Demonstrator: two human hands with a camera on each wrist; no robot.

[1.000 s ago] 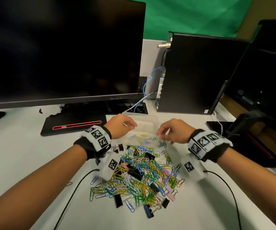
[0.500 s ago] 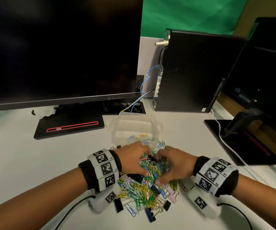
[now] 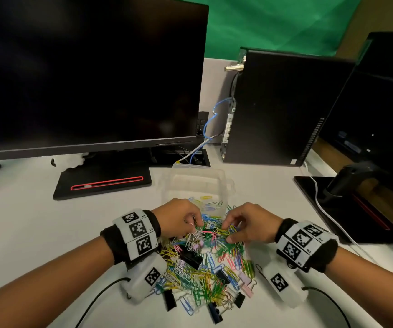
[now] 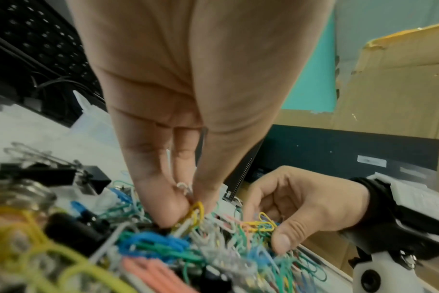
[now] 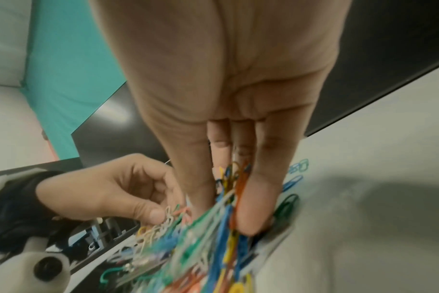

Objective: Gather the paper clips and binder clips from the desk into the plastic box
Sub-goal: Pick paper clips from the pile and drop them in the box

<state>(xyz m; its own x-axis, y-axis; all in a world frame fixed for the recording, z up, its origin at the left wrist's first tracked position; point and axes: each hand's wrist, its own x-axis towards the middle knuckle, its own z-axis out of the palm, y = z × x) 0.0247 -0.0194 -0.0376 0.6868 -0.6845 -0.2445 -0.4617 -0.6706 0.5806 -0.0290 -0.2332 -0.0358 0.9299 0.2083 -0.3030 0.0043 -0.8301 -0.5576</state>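
Note:
A heap of coloured paper clips (image 3: 205, 273) mixed with black binder clips (image 3: 192, 258) lies on the white desk in front of me. Just beyond it stands the clear plastic box (image 3: 199, 183), open, with a few clips on its floor. My left hand (image 3: 179, 220) pinches a tangle of white and yellow clips (image 4: 196, 213) at the heap's far edge. My right hand (image 3: 247, 224) faces it and pinches a bunch of yellow, blue and green clips (image 5: 232, 184). Both bunches are lifted slightly and still trail into the heap.
A large dark monitor (image 3: 89, 74) and its stand base (image 3: 103, 182) sit behind the box on the left. A black computer tower (image 3: 283, 110) stands at the back right, with blue and white cables (image 3: 205, 143). A second monitor base (image 3: 346, 204) lies at the right.
Both hands came back from the box to the heap, dug into its far edge, and now pinch bunches of clips and lift them slightly.

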